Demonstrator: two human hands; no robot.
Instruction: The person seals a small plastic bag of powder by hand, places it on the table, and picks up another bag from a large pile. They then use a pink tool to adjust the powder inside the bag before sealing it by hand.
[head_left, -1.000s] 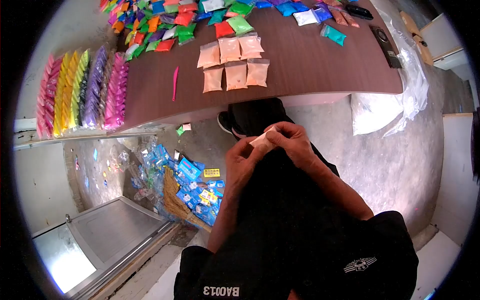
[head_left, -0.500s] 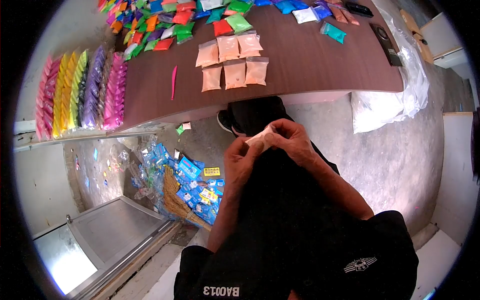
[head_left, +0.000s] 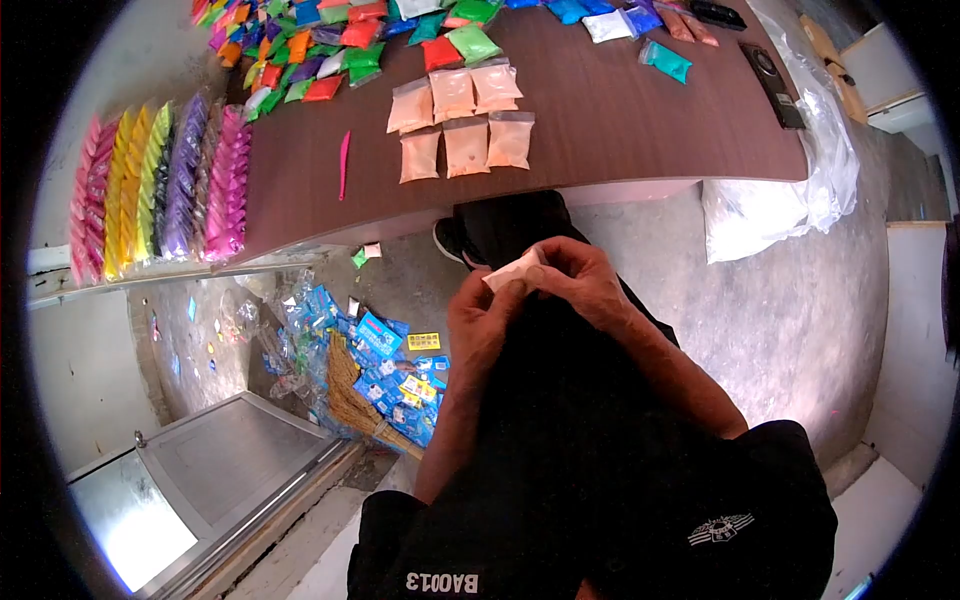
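Both hands meet above my lap, pinching one small peach-coloured packet (head_left: pixel 514 270) between them. My left hand (head_left: pixel 480 316) is closed on its near left end, thumb on top. My right hand (head_left: pixel 577 282) grips the right end with thumb and fingers. The fingers cover part of the packet. In front, on the brown table (head_left: pixel 600 130), several similar peach packets (head_left: pixel 466 148) lie in two rows near the edge. A thin pink plastic tool (head_left: pixel 345 165) rests to their left.
Colourful packets (head_left: pixel 325 60) are heaped at the back left, beside long bags of packets (head_left: pixel 183 185). A teal packet (head_left: pixel 667 62) and a dark remote-like device (head_left: pixel 772 85) lie right. Below left are a straw broom (head_left: pixel 350 385) and blue wrappers (head_left: pixel 380 338). A white plastic bag (head_left: pixel 765 215) hangs right.
The packet has tilted slightly in my fingers and shows a little more of its surface. Both hands stay at almost the same spot, and the view has shifted slightly.
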